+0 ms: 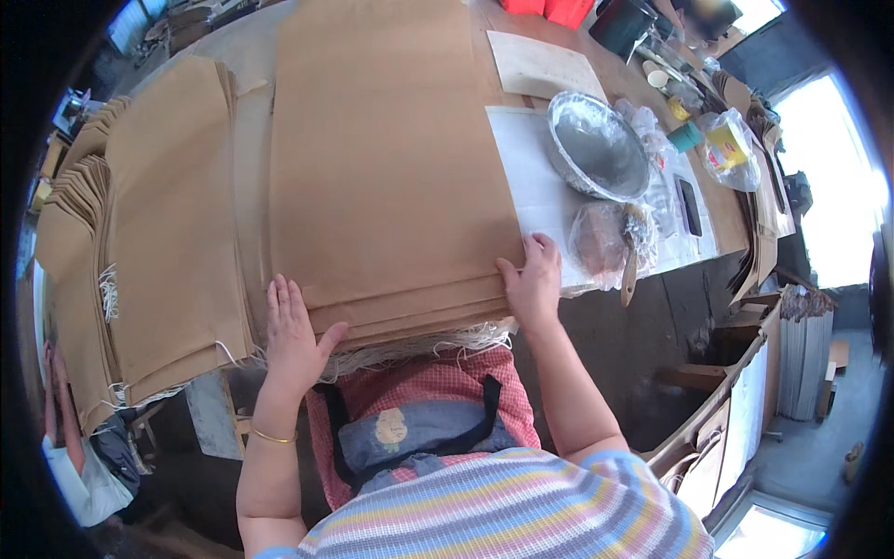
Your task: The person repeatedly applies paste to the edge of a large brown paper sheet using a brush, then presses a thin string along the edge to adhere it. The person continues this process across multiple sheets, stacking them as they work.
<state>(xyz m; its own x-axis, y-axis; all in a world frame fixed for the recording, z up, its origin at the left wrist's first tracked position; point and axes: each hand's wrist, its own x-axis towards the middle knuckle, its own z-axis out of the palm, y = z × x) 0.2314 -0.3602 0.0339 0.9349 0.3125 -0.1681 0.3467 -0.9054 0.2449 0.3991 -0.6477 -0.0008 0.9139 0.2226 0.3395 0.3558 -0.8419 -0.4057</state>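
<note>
A stack of large brown kraft paper sheets [391, 158] lies on the table in front of me, its near edges fanned in steps. My left hand [296, 335] rests against the stack's near left corner, fingers stretched out and thumb spread. At the near right corner, my right hand [535, 284] touches the edge with thumb and fingers apart. White strings [419, 347] hang in a tangle under the near edge, above my lap. Whether the sheets are flat paper or bag bodies I cannot tell.
More brown paper stacks [172, 214] stand to the left, with strings at their near ends. On the right are a metal bowl [601, 149], a brush [629, 270], a phone [689, 207] and a plastic bag [731, 154]. Another person's arm [65, 401] shows at far left.
</note>
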